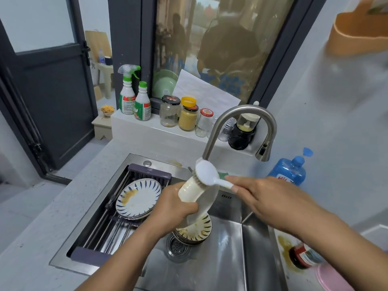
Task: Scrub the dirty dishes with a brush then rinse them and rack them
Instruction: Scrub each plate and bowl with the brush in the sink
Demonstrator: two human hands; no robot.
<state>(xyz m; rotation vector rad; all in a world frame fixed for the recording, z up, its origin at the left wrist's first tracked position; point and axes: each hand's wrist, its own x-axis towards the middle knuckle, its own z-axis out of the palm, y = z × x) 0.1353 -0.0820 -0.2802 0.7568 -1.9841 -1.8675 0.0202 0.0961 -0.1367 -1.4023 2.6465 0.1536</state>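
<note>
My left hand (175, 203) grips a cream-coloured dish (192, 191) tilted over the steel sink (222, 244). My right hand (262, 195) holds the handle of a white brush (206, 172), whose bristles press on the dish's upper side. Under the dish, a stack of dirty patterned plates (194, 233) sits in the basin beside the drain (177, 247). On the dark rack (117, 217) across the sink's left part lies a blue-striped plate (138, 197) smeared with yellow sauce, on top of others.
A curved steel faucet (241, 122) arches over the sink's back edge. Jars and spray bottles (134, 95) line the sill behind. A blue soap bottle (288, 170) stands at right. A red-labelled jar (302, 256) lies on a yellow stain on the right counter.
</note>
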